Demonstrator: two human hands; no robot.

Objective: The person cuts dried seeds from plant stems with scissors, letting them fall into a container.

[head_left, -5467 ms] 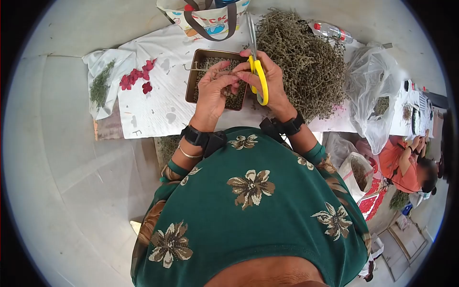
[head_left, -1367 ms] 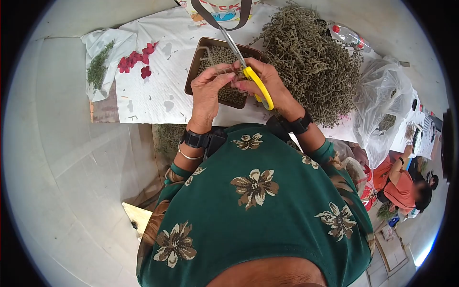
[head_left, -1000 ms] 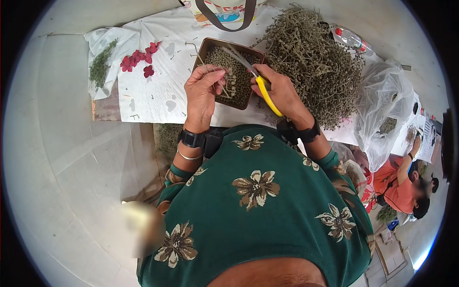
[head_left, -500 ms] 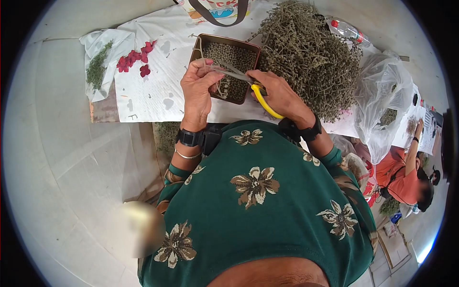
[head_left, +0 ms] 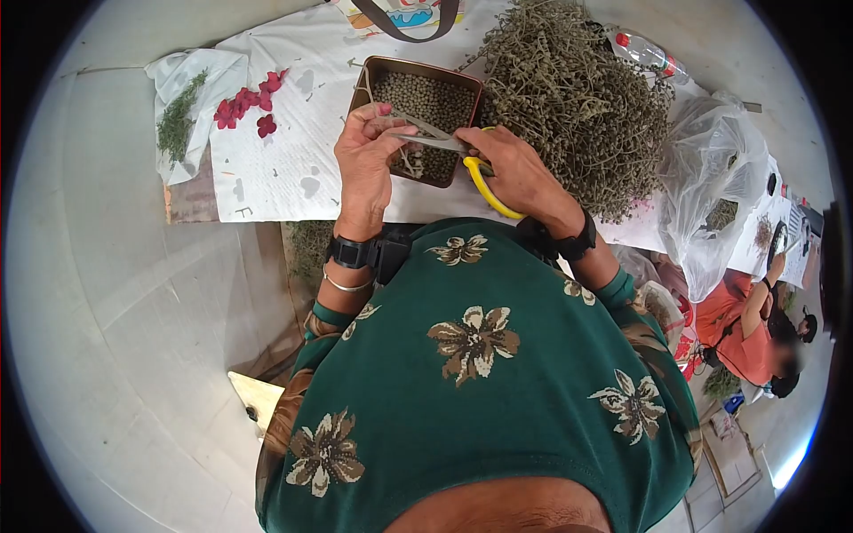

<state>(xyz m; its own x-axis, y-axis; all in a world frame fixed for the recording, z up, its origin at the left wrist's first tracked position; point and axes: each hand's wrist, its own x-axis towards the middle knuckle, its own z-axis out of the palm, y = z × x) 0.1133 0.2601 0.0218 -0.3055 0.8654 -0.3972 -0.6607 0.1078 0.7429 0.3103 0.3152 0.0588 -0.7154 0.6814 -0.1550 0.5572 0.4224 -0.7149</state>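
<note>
My left hand [head_left: 365, 165] pinches a thin pale dried stem [head_left: 413, 163] over the left side of a square tin [head_left: 377, 60]. Small round grey-green pods [head_left: 430, 99] fill much of the tin. My right hand [head_left: 518, 172] grips yellow-handled scissors [head_left: 481, 184]; their blades point left, slightly parted, with the tips at my left fingers. Part of the stem is hidden by the blades and fingers. Just right of the tin and my right hand lies a big heap of dried stems [head_left: 577, 107].
On the white cloth [head_left: 302, 160] lie red petals [head_left: 238, 108] and a green sprig [head_left: 182, 120] on plastic. A printed bag [head_left: 409, 16] stands behind the tin. Right of the heap are a bottle [head_left: 649, 55] and a clear plastic bag [head_left: 711, 195]. A person in orange [head_left: 742, 333] sits far right.
The scissors, earlier upright and later held away from my left hand, now point left with their blades at its fingertips. My hands have parted from their earlier touch. The view has shifted slightly.
</note>
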